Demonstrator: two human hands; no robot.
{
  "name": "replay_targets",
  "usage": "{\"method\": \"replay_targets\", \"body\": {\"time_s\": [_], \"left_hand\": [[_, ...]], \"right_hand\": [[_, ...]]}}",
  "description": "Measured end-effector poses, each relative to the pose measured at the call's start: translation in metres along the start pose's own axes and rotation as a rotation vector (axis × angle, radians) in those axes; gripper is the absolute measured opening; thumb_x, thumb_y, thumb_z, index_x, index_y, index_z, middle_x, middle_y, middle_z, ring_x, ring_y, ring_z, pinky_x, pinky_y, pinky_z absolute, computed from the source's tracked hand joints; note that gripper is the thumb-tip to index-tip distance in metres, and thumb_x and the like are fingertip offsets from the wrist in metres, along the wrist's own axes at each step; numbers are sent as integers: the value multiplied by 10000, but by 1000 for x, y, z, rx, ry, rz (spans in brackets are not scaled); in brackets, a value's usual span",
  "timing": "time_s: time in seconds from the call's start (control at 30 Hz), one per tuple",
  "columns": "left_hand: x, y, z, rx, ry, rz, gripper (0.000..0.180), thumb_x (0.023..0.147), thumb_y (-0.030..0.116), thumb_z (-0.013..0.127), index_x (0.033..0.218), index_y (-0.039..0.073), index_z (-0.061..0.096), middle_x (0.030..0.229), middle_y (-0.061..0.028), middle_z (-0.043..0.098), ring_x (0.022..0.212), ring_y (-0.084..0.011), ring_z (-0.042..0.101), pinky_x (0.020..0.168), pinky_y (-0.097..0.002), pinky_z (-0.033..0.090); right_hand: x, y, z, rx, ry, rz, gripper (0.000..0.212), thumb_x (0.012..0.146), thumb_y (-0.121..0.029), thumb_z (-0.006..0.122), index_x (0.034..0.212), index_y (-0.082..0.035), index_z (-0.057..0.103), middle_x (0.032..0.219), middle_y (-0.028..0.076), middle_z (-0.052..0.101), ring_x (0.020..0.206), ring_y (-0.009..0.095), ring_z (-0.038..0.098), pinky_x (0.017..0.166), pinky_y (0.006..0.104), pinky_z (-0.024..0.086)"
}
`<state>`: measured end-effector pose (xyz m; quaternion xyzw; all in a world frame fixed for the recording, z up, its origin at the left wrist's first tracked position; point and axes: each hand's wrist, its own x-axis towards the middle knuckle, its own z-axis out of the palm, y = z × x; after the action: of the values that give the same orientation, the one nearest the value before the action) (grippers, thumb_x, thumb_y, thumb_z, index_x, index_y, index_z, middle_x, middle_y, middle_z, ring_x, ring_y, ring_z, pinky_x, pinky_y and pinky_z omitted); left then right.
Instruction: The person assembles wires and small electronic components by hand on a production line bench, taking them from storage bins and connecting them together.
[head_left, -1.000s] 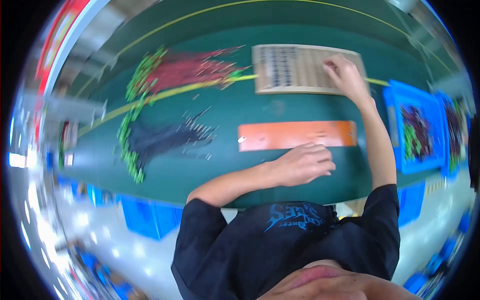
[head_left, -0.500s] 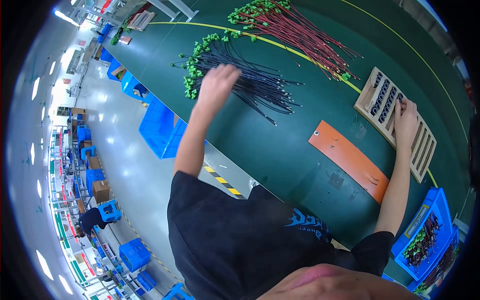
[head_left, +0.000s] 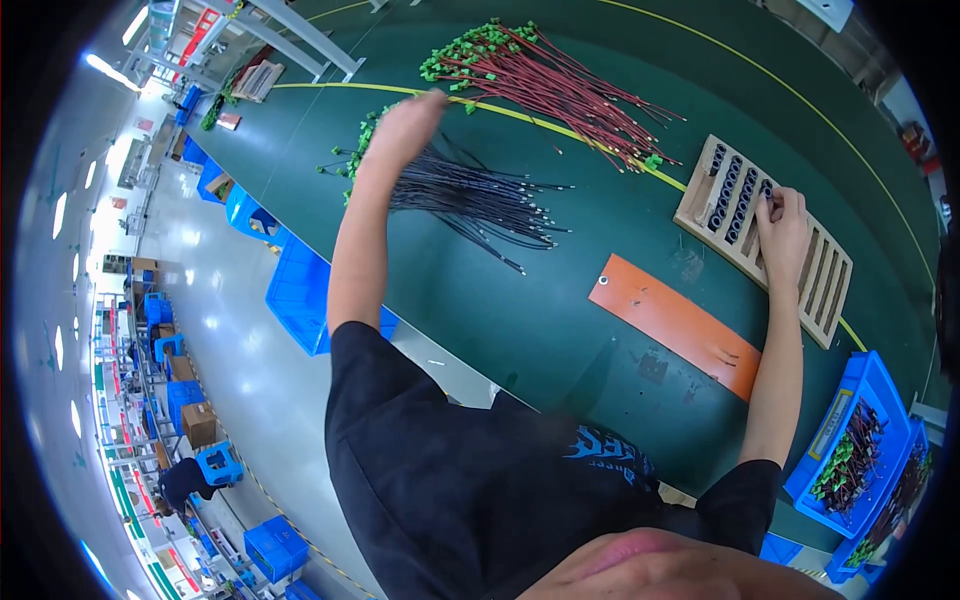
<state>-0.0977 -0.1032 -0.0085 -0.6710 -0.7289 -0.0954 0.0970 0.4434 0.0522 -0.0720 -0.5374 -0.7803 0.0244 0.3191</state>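
Note:
My left hand is above the green-connector end of a bundle of black wires. Its fingers are curled together, slightly blurred, and whatever they may hold is hidden. At the wooden slotted rack, my right hand pinches a small dark round part at the upper end of a slot. Rows of similar dark round parts fill the slots to its left, while the slots to its right show bare. Red wires with green connectors lie farther back.
An orange strip lies on the green table in front of the rack. A blue bin of wires with green connectors stands at the right. Metal posts rise at the far left, and a blue crate sits beside the table edge.
My left hand has moved away from me, to the far end of the black wires, its fingers curling. My right hand stays at the same rack slot. The whole view has shifted slightly.

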Motion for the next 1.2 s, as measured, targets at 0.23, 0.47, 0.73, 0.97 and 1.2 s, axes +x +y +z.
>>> {"method": "replay_targets", "body": {"time_s": [0.23, 0.47, 0.73, 0.97, 1.2], "left_hand": [[72, 65, -8, 226, 163, 361, 122, 841, 74, 588, 962, 67, 606, 950, -120, 646, 881, -312, 696, 674, -431, 584], [116, 102, 51, -54, -259, 524, 134, 826, 97, 687, 954, 62, 687, 959, -109, 620, 915, -332, 661, 765, -455, 544], [124, 127, 35, -157, -156, 534, 135, 844, 92, 684, 969, 43, 674, 961, -98, 648, 908, -338, 662, 783, -443, 546], [135, 119, 1, -404, 16, 259, 201, 965, 97, 624, 1146, 23, 669, 906, -152, 729, 782, -214, 729, 743, -330, 564], [157, 98, -56, -970, 692, -26, 155, 1022, 84, 550, 1032, -24, 661, 977, -109, 743, 814, -134, 687, 756, -259, 539]], "right_hand": [[3, 27, 5, 251, 78, 215, 190, 901, -171, 696, 1024, -45, 624, 855, 106, 690, 681, 182, 660, 640, 343, 531], [8, 34, -11, 237, 36, 143, 193, 933, -160, 650, 1094, -55, 663, 835, 130, 689, 693, 226, 657, 687, 344, 537], [14, 52, -27, 253, 81, 144, 182, 942, -167, 639, 1080, -48, 637, 824, 138, 689, 702, 254, 664, 685, 363, 534], [10, 60, -40, 306, 40, 191, 185, 946, -161, 632, 1083, -36, 633, 836, 139, 691, 712, 242, 658, 686, 354, 529], [13, 71, -44, 385, 65, 190, 196, 950, -152, 619, 1094, -20, 625, 824, 119, 685, 692, 232, 647, 677, 354, 524]]}}
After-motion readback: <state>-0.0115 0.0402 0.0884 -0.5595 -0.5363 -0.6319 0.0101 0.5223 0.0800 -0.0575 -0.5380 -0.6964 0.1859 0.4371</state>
